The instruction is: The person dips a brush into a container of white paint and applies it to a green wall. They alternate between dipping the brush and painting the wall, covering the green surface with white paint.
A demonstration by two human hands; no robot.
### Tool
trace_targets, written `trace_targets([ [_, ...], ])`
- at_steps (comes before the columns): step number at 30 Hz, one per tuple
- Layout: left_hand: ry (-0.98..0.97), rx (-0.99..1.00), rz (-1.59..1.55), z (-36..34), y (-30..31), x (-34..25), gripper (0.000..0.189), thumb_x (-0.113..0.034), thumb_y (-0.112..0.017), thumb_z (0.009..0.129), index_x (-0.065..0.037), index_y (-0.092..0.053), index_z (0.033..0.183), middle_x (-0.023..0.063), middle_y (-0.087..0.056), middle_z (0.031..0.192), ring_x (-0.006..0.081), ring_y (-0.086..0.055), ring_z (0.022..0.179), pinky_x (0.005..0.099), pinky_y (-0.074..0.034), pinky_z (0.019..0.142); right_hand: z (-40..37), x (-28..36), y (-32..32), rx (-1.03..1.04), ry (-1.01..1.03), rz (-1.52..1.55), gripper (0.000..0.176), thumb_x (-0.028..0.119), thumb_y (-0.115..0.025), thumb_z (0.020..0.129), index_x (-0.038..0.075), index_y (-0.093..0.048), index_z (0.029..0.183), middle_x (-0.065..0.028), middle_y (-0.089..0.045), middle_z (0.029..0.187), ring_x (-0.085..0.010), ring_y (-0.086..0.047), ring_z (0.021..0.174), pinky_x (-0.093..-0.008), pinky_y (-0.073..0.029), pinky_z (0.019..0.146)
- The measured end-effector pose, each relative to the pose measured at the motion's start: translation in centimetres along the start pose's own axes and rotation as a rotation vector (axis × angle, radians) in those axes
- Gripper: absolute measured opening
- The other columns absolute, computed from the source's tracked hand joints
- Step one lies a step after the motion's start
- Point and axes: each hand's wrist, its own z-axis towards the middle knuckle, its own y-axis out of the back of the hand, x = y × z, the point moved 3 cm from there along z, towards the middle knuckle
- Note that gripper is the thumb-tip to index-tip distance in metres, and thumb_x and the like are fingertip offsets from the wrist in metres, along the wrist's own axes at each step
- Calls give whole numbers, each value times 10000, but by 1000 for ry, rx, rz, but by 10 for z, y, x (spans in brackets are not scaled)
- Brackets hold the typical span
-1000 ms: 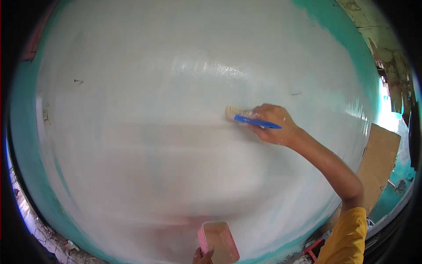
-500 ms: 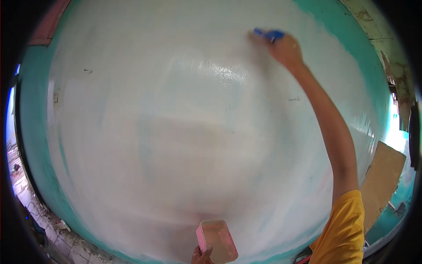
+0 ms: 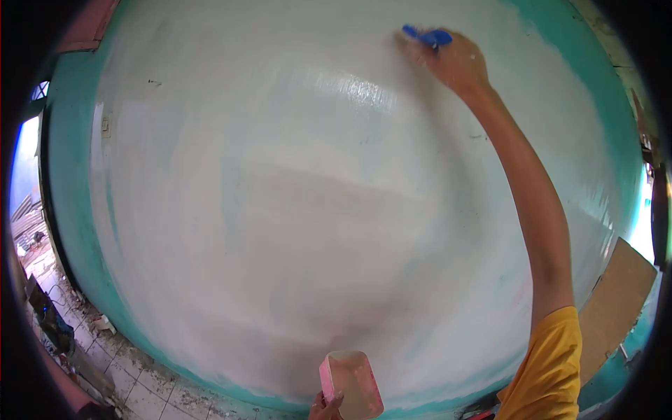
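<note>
My right hand (image 3: 455, 61), on an outstretched arm, is closed round a blue-handled tool (image 3: 428, 35) against the upper part of the wall. The tool's working end is hidden by the hand and blur. Low in the view, my left hand (image 3: 327, 406) grips the left edge of a pink rectangular container (image 3: 352, 385), whose inside looks smeared with pale material. The wall (image 3: 294, 231) carries a whitish coat over teal, with a wet shine below and left of the right hand.
A brown board (image 3: 616, 308) leans at the right. Teal borders (image 3: 70, 168) frame the whitish area. At the lower left, debris lies on a tiled floor (image 3: 143, 388) beside a doorway (image 3: 26, 161). A small switch (image 3: 106, 127) is on the left of the wall.
The camera view has shifted, so the wall sits further right in it. My right hand and the blue tool appear slightly higher, and more floor shows at the lower left.
</note>
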Motion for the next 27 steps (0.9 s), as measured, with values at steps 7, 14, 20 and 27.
trace_targets([
  [7, 12, -108, -3, -9, 31, 16, 623, -415, -606, 938, -22, -423, 1385, 108, -566, 1157, 208, -571, 956, 322, -495, 686, -112, 83, -42, 115, 327, -146, 288, 195, -637, 814, 127, -636, 1093, -110, -659, 953, -305, -635, 897, -408, -534, 737],
  [14, -54, -102, 125, -27, 58, -32, 604, -393, -610, 941, -14, -433, 1376, 102, -588, 1115, 199, -584, 891, 313, -494, 663, -271, 162, -74, 410, 456, 326, 235, 218, -630, 809, 125, -682, 1019, -101, -657, 967, -273, -661, 879, -409, -558, 706],
  [20, 4, 15, -141, -30, 86, -39, 593, -273, -617, 951, 77, -361, 1355, 147, -534, 1267, 221, -560, 1165, 371, -487, 954, -78, 61, -57, 163, -97, 201, 623, 659, -618, 810, 44, -714, 811, -197, -676, 724, -377, -670, 735, -464, -533, 672],
  [27, 17, -126, 178, -28, 122, -30, 558, -390, -617, 936, -39, -465, 1343, 70, -603, 1024, 161, -586, 826, 263, -477, 599, -26, 63, -9, -164, -59, -126, 256, 280, -630, 885, 38, -662, 964, -169, -677, 906, -338, -647, 849, -436, -518, 770],
])
